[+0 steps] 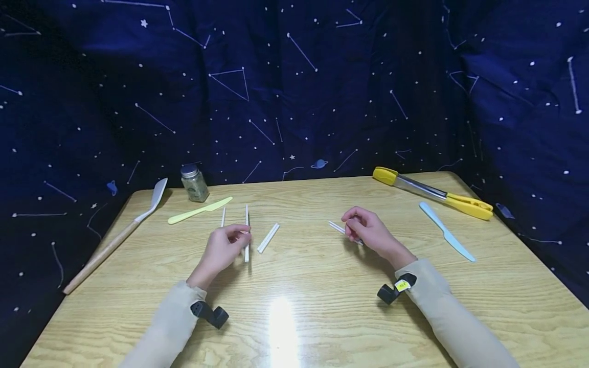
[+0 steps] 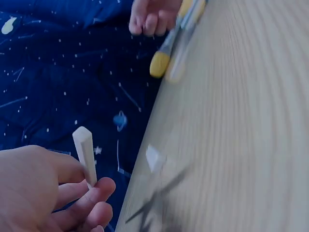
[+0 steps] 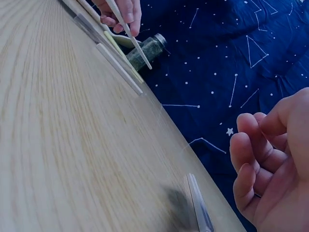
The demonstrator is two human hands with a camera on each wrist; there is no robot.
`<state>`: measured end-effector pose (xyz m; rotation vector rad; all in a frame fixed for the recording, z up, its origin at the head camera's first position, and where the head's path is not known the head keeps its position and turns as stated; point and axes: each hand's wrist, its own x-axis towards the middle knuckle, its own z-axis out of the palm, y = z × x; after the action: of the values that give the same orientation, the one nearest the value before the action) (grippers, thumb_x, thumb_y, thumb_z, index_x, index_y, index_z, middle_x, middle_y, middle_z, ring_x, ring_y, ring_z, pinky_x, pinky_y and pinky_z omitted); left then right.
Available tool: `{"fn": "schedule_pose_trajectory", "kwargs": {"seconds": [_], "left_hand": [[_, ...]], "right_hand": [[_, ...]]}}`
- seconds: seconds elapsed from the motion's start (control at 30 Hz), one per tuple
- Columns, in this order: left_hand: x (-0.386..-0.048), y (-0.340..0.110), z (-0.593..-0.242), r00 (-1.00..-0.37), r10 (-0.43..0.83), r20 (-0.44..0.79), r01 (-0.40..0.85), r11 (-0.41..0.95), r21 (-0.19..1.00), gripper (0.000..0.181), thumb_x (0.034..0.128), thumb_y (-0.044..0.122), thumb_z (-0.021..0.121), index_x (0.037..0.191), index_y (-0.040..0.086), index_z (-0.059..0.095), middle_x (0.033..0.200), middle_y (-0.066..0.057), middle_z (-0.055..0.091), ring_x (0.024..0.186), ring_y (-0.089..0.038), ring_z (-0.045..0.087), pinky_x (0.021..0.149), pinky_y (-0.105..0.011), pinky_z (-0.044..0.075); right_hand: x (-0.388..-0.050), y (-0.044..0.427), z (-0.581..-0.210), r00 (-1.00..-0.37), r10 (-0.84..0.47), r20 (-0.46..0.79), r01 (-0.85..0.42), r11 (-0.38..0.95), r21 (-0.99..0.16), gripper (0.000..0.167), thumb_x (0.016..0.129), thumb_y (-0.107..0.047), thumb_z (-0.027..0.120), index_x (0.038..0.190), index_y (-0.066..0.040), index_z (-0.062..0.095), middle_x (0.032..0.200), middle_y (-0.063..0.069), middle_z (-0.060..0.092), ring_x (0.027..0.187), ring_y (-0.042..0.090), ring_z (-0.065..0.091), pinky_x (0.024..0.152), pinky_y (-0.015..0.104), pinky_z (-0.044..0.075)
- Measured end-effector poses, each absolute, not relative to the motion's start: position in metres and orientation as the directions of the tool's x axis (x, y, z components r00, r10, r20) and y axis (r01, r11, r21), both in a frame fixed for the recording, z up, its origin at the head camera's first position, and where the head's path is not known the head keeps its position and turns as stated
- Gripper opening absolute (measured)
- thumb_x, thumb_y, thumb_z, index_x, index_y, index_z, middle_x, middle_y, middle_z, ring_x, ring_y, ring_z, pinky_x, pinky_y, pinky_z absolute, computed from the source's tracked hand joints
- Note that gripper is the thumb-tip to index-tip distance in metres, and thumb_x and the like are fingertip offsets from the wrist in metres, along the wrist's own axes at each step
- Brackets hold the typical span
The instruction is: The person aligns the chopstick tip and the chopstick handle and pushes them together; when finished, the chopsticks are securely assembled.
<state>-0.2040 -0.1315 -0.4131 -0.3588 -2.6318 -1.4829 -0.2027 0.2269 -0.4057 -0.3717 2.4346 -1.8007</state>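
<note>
My left hand (image 1: pixel 223 250) pinches a slim white stick (image 1: pixel 247 250) between thumb and fingers, above the table. Up close in the left wrist view, this stick (image 2: pixel 85 150) has a squared end. Another white stick (image 1: pixel 223 217) shows just beyond the left hand, and a short pair of white sticks (image 1: pixel 268 238) lies to its right. My right hand (image 1: pixel 370 235) hovers over a second white pair (image 1: pixel 338 228) on the table, partly hidden by its fingers. In the right wrist view those fingers (image 3: pixel 246 150) are loosely bent and hold nothing; the pair (image 3: pixel 195 200) lies apart below them.
A spatula (image 1: pixel 121 236) with a wooden handle, a glass jar (image 1: pixel 195 185) and a yellow knife (image 1: pixel 200 210) are at the left. Yellow-ended tongs (image 1: pixel 423 189) and a light blue knife (image 1: pixel 446 232) lie at the right. A dark starry curtain (image 1: pixel 294 92) hangs behind the table (image 1: pixel 322 312).
</note>
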Motion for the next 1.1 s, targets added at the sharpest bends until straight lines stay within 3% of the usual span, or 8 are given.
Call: {"fn": "schedule_pose_trajectory", "kwargs": {"seconds": [0.37, 0.6, 0.8, 1.1], "left_hand": [[-0.216, -0.157, -0.419, -0.96, 0.17, 0.223, 0.279, 0.654, 0.703, 0.022, 0.0836, 0.006, 0.07, 0.104, -0.002, 0.069, 0.079, -0.011, 0.07, 0.067, -0.014, 0.06, 0.061, -0.024, 0.046], [-0.219, -0.164, -0.419, -0.953, 0.224, 0.203, 0.301, 0.651, 0.697, 0.025, 0.0801, 0.005, 0.074, 0.103, -0.001, 0.067, 0.073, -0.008, 0.067, 0.06, -0.01, 0.055, 0.056, -0.024, 0.043], [-0.222, -0.171, -0.424, -0.944, 0.246, 0.218, 0.329, 0.676, 0.66, 0.031, 0.078, 0.005, 0.076, 0.106, -0.001, 0.064, 0.072, -0.006, 0.066, 0.058, -0.008, 0.054, 0.054, -0.022, 0.042], [-0.221, -0.17, -0.427, -0.924, 0.246, 0.294, 0.371, 0.767, 0.524, 0.028, 0.0785, 0.009, 0.077, 0.104, 0.002, 0.066, 0.066, -0.002, 0.067, 0.059, -0.011, 0.059, 0.06, -0.034, 0.048]], "right_hand": [[-0.206, 0.229, -0.411, -0.959, -0.281, 0.048, -0.131, 0.286, -0.949, 0.021, 0.101, -0.005, 0.039, 0.111, 0.012, 0.047, 0.078, 0.004, 0.055, 0.064, 0.01, 0.053, 0.06, 0.023, 0.046], [-0.205, 0.232, -0.41, -0.96, -0.275, 0.053, -0.134, 0.285, -0.949, 0.02, 0.1, -0.003, 0.039, 0.11, 0.013, 0.047, 0.077, 0.004, 0.055, 0.063, 0.011, 0.052, 0.059, 0.023, 0.045], [-0.206, 0.234, -0.414, -0.947, -0.307, 0.098, -0.233, 0.445, -0.864, 0.014, 0.096, 0.003, 0.042, 0.103, 0.007, 0.054, 0.077, 0.011, 0.058, 0.062, 0.012, 0.051, 0.055, 0.022, 0.043], [-0.204, 0.232, -0.416, -0.929, -0.362, 0.081, -0.305, 0.621, -0.722, 0.01, 0.094, -0.001, 0.049, 0.1, -0.002, 0.057, 0.076, 0.006, 0.059, 0.062, 0.013, 0.051, 0.055, 0.023, 0.043]]}}
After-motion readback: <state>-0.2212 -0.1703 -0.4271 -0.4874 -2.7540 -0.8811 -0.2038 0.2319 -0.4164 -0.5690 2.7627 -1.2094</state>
